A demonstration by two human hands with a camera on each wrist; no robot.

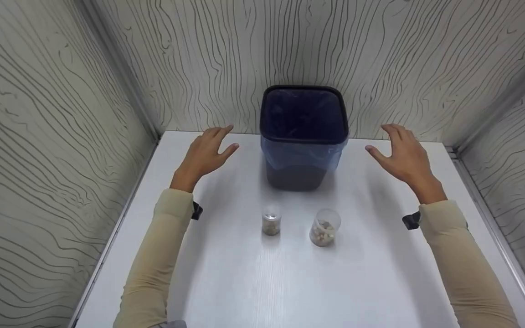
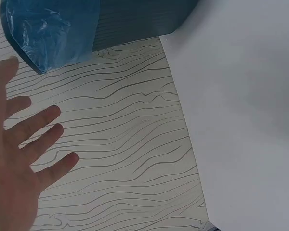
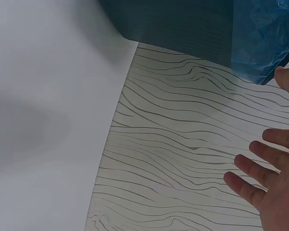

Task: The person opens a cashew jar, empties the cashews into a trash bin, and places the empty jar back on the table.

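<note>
Reaching with my left hand [image 1: 205, 152] and right hand [image 1: 404, 155], both spread and empty, I'm flanking the dark square plastic bin with the blue liner [image 1: 303, 136] at the white tabletop's [image 1: 244, 282] far edge; I'm judging that level, even closing should grip it squarely.

A white table [image 1: 244, 282] fills the near and middle ground, its glossy top catching a soft pale sheen down the centre. Three walls box it in: the left wall [image 1: 39, 159], the far wall [image 1: 381, 54] and the right wall [image 1: 517, 182], all papered in cream with dark wavy wood-grain lines. Grey metal strips run up both far corners and along the table's left and right edges. Light is even and diffuse, throwing only faint shadows across the tabletop.
</note>
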